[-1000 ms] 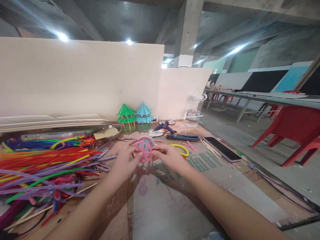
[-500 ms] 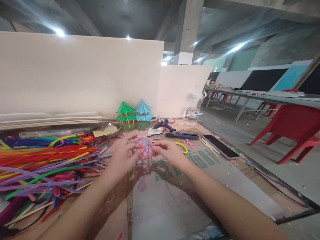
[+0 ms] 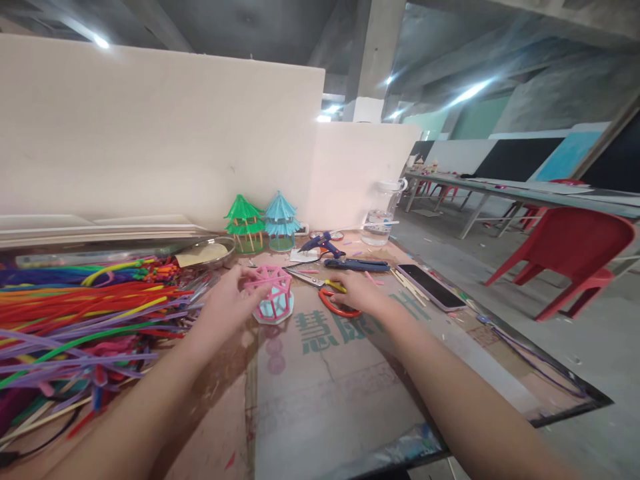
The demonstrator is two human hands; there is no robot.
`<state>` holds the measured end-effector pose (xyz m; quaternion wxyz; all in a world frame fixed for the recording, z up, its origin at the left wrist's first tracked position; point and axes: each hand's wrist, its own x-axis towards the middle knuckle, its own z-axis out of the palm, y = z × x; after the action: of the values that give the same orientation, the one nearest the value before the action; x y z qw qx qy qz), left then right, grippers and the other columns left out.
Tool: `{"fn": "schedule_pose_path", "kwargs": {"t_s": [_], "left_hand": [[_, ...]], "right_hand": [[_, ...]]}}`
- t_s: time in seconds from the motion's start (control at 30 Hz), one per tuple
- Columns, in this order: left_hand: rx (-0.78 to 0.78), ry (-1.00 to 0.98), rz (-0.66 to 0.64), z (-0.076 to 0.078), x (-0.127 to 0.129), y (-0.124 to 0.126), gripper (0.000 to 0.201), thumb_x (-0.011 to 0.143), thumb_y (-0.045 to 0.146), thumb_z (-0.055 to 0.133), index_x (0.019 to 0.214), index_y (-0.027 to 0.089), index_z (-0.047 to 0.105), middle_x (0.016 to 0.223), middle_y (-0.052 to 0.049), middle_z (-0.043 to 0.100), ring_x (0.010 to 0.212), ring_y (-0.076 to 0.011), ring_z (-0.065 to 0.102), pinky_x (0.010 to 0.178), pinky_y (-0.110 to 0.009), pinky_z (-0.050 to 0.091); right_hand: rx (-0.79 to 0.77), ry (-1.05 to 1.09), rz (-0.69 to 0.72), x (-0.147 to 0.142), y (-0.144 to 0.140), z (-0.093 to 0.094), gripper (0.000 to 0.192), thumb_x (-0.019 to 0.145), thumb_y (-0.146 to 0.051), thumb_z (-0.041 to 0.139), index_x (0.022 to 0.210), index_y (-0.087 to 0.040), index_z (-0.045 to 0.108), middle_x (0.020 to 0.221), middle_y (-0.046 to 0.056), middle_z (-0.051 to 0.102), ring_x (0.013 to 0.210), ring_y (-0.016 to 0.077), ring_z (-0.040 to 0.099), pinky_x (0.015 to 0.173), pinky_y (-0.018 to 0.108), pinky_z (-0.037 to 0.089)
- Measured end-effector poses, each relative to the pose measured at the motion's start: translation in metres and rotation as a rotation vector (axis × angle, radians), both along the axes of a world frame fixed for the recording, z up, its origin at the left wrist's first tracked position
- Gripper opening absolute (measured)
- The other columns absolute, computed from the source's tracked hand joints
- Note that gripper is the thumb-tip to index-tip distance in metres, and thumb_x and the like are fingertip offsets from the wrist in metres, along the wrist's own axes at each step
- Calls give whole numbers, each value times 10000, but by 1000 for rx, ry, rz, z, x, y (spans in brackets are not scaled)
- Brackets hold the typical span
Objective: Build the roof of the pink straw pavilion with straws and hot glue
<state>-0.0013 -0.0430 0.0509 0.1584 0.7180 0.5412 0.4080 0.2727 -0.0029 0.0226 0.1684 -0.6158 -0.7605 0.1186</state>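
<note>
Pink frame [image 3: 271, 296] in left hand [image 3: 226, 303], right hand [image 3: 361, 293] on scissors [image 3: 325, 291]

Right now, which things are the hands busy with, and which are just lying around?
Busy with:
- pink cage, held by the left hand
- scissors, under the right hand

Lying around:
- phone
- glue gun
- two little pagodas
- pipe cleaners
- jar

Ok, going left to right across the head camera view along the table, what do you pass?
Pile of pipe cleaners → left hand → pink frame model → orange-handled scissors → right hand → phone → red chair.
</note>
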Motion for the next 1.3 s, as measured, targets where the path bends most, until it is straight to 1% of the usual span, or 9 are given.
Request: {"fn": "schedule_pose_path", "kwargs": {"t_s": [0.1,0.27,0.4,0.53,0.73,0.87,0.97,1.13,1.3], "left_hand": [[-66,-155,9,-6,-5,9,634,670,587,700,1134,193,522,1211,-147,653,1097,-312,651,933,-489,523],[-183,-216,-147,-16,-11,18,960,549,485,817,1362,169,416,1384,-221,558,1218,-341,608,971,-476,526],[-253,-180,-252,-28,-7,15,750,620,420,781,1282,185,518,1275,-152,661,1123,-312,668,946,-458,550],[-240,-166,-226,-36,-3,13,597,673,378,694,1217,165,568,1143,-115,722,1032,-301,703,917,-460,563],[-4,-112,-172,-13,-9,11,551,675,305,651,1214,202,592,1225,-99,694,1149,-302,638,1005,-442,499],[72,-24,-120,-1,-7,3,440,697,338,641,1111,190,637,1132,-105,706,1051,-305,661,925,-447,521],[136,5,-78,-1,-4,-1,467,690,321,652,1139,193,637,1085,-98,699,1028,-314,654,914,-452,509],[167,-20,-58,-2,-3,-3,472,696,354,700,1139,200,639,1132,-116,677,1051,-328,635,931,-456,498],[123,1,-3,3,-4,-6,520,687,293,672,1193,197,600,1208,-125,647,1140,-341,601,987,-480,469]], "right_hand": [[-32,-51,28,-4,-1,-3,469,832,-216,653,1299,-229,620,1309,123,652,1193,302,605,910,353,470],[-100,-128,57,-10,-7,7,624,744,-139,662,1357,-203,561,1319,135,648,1161,294,626,874,324,482],[-121,-161,69,-13,-14,11,686,722,-145,661,1393,-190,525,1363,154,615,1201,312,602,871,335,483],[-131,-150,67,-18,-19,12,583,683,-177,688,1262,-198,628,1145,141,724,1027,326,675,734,328,492],[-54,7,6,-19,-13,10,440,811,-179,572,1251,-199,573,1059,101,733,918,246,688,685,285,477],[119,261,90,-12,-12,10,450,881,-252,529,1325,-232,455,957,14,694,786,170,652,678,264,481],[304,398,166,-9,-24,10,465,859,-371,615,1277,-213,485,827,-12,629,698,163,593,647,270,470],[590,177,222,-7,-45,6,376,826,-487,704,1071,-218,608,888,48,617,755,207,578,662,309,470],[710,58,198,2,-45,3,332,884,-518,643,1055,-234,642,874,58,617,812,223,604,650,288,456]]}}
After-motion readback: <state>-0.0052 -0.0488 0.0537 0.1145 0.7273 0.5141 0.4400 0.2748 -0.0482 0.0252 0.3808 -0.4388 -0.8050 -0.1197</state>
